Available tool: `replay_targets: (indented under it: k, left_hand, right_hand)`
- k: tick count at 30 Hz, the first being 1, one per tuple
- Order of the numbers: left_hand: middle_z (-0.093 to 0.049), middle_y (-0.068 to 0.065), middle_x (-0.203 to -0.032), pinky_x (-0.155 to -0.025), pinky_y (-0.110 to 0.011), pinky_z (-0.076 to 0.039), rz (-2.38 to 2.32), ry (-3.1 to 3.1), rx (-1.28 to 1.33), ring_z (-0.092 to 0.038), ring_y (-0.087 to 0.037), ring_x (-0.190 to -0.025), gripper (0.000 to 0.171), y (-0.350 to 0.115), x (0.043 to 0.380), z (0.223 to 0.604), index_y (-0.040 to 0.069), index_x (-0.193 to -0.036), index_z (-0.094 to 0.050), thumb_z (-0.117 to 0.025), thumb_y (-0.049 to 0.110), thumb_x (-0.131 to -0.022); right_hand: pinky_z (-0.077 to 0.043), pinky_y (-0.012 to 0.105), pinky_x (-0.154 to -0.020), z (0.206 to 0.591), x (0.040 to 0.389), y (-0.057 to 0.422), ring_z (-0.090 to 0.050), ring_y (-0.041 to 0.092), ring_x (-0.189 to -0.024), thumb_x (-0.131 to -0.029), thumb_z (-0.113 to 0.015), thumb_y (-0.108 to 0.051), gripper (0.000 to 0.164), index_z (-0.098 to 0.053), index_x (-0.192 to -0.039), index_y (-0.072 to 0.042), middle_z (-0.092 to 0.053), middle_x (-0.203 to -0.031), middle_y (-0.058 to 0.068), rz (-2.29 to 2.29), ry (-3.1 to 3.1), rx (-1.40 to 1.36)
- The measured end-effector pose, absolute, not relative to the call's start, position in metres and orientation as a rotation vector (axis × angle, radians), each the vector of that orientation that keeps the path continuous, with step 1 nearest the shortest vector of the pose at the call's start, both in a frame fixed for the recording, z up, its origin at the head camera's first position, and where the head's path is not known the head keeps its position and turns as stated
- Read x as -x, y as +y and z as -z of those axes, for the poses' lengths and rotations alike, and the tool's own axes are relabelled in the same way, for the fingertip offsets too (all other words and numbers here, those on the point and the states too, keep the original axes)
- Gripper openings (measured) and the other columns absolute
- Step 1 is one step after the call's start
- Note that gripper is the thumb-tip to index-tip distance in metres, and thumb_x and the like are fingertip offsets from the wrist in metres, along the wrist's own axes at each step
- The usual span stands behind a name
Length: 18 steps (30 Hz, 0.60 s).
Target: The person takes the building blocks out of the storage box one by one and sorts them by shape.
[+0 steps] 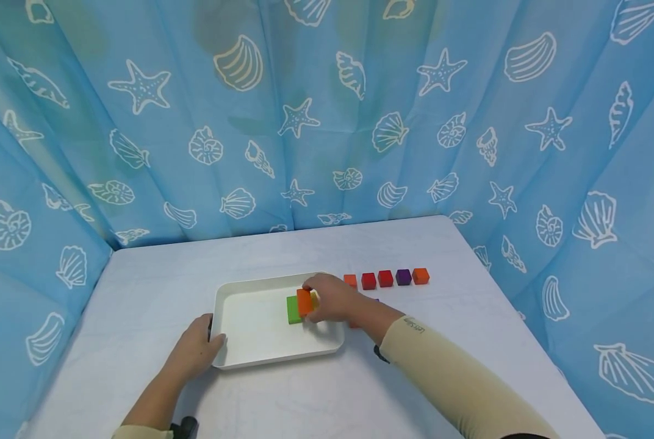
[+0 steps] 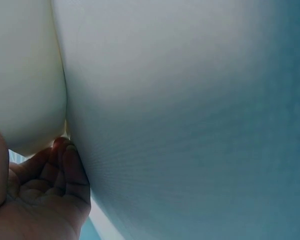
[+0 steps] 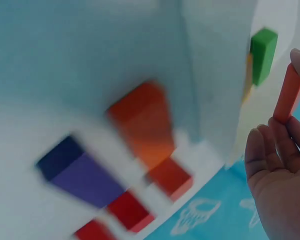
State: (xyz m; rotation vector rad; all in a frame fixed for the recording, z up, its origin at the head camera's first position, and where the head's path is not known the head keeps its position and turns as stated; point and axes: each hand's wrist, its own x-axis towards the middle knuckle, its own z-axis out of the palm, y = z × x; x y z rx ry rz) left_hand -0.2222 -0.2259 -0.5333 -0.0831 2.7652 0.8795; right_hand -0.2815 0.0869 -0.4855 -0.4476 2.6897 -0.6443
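In the head view my left hand grips the left side of a white rectangular tray, thumb over the rim and fingers outside. The left wrist view shows its curled fingers at the tray's lower edge. My right hand pinches an orange rectangular block between thumb and fingers, over the tray's right half. A green block lies in the tray just left of the orange one. Part of a yellow block shows behind the held block, mostly hidden by the right hand.
Right of the tray, a row holds an orange cube, two red ones, a purple cube and another orange cube. Nearer the tray, an orange block and a purple block are mostly hidden under my right forearm in the head view.
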Motion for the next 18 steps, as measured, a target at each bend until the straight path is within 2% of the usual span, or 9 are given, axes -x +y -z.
replay_targets:
  k: [3, 10, 18]
  left_hand:
    - [-0.041, -0.04, -0.154, -0.115, -0.068, -0.038, -0.884, 2.759, 0.073, -0.042, -0.057, -0.142, 0.065, -0.227, 0.222, 0.531, -0.017, -0.155, -0.031, -0.06, 0.018, -0.108]
    - [-0.041, -0.04, -0.154, -0.116, -0.068, -0.037, -0.869, 2.752, 0.084, -0.041, -0.057, -0.143, 0.065, -0.227, 0.224, 0.532, -0.017, -0.155, -0.031, -0.059, 0.018, -0.108]
    - [-0.039, -0.04, -0.155, -0.117, -0.068, -0.035, -0.876, 2.745, 0.082, -0.04, -0.057, -0.143, 0.066, -0.227, 0.225, 0.535, -0.017, -0.155, -0.03, -0.059, 0.017, -0.108]
  right_hand:
    - [-0.056, 0.047, -0.106, 0.48, 0.281, 0.108, -0.056, 0.024, -0.128, -0.081, -0.095, -0.026, 0.074, -0.063, -0.146, -0.016, -0.062, -0.143, 0.003, 0.667, 2.702, 0.347]
    - [-0.064, 0.044, -0.091, 0.478, 0.28, 0.159, -0.061, 0.025, -0.117, -0.082, -0.094, -0.029, 0.074, -0.061, -0.147, -0.016, -0.064, -0.135, 0.006, 0.718, 2.723, 0.132]
    - [-0.065, 0.043, -0.088, 0.49, 0.269, 0.217, -0.062, 0.028, -0.116, -0.081, -0.095, -0.028, 0.076, -0.061, -0.147, -0.009, -0.065, -0.13, 0.01, 0.702, 2.792, 0.065]
